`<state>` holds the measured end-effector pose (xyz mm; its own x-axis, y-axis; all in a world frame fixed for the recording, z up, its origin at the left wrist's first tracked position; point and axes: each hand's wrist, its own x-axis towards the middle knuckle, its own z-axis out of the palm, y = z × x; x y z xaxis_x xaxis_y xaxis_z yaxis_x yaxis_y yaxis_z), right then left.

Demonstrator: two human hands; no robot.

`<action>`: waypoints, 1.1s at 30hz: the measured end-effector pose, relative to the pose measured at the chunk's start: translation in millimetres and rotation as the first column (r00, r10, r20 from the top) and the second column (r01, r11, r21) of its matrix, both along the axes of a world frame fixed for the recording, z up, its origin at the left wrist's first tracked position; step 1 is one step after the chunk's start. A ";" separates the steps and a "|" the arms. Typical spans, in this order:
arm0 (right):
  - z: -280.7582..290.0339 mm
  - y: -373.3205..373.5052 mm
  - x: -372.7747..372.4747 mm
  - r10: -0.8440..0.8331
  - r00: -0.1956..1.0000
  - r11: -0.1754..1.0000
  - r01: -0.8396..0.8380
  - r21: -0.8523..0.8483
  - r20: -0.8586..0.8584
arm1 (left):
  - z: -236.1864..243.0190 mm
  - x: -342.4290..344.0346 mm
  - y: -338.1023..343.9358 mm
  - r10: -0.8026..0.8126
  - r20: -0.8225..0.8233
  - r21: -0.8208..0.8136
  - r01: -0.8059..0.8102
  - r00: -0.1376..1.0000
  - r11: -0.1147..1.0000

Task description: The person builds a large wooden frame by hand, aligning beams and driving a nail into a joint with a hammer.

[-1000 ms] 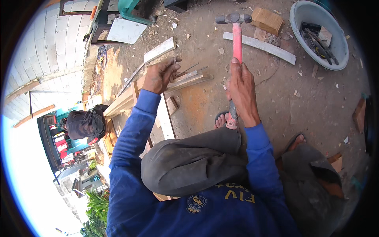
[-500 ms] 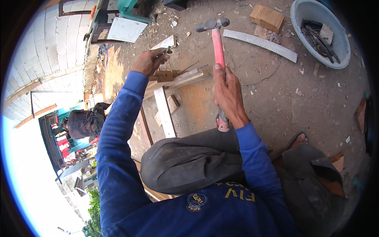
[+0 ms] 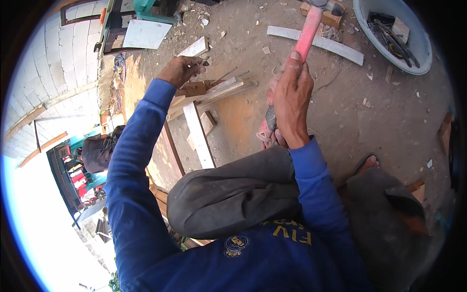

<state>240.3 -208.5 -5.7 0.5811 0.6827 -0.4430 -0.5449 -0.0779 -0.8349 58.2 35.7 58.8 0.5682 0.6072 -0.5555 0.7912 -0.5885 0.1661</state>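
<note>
My right hand [image 3: 293, 95] is wrapped round the handle of a hammer [image 3: 309, 36] with a pink grip and dark metal head. The head is raised toward the top edge, partly cut off there. My left hand [image 3: 180, 71] is closed, pinching a small dark metal piece [image 3: 205, 63] whose kind I cannot make out. Just below that hand lies a wooden block [image 3: 193, 89] on joined timber [image 3: 221, 92]. Two thin metal rods [image 3: 224, 75] stick out beside the block. A pale board [image 3: 199, 136] runs from the timber toward my bent knee.
A pale basin [image 3: 425, 53] with tools stands at the far right. A long whitish strip [image 3: 316, 45] and a wooden block [image 3: 331, 18] lie on the dirt ground. A white panel [image 3: 147, 34] leans at the far left. Another person [image 3: 99, 153] is at the left.
My right hand has lifted the hammer up and to the right, its head now at the top edge. My left hand stays near the timber, still pinching the small piece. The view has shifted slightly.
</note>
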 end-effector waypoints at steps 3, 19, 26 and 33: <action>-14.4 -1.3 -23.1 -0.138 0.989 0.990 0.139 0.011 -0.049 | -5.3 3.7 1.5 0.079 0.046 -0.034 -0.078 0.996 0.996; -53.4 -0.8 3.2 0.167 0.985 0.977 -0.160 -0.143 0.037 | 37.2 -48.4 -23.2 0.131 0.496 -0.108 -0.089 0.858 0.990; -29.3 9.0 -21.6 0.361 0.921 0.931 -0.349 -0.103 0.144 | 50.6 -21.4 -23.9 0.341 0.567 -0.119 -0.335 0.750 0.935; -21.8 8.7 -28.0 0.390 0.907 0.920 -0.378 -0.098 0.162 | 24.2 -13.5 -9.9 0.046 0.291 0.175 -0.101 0.956 0.979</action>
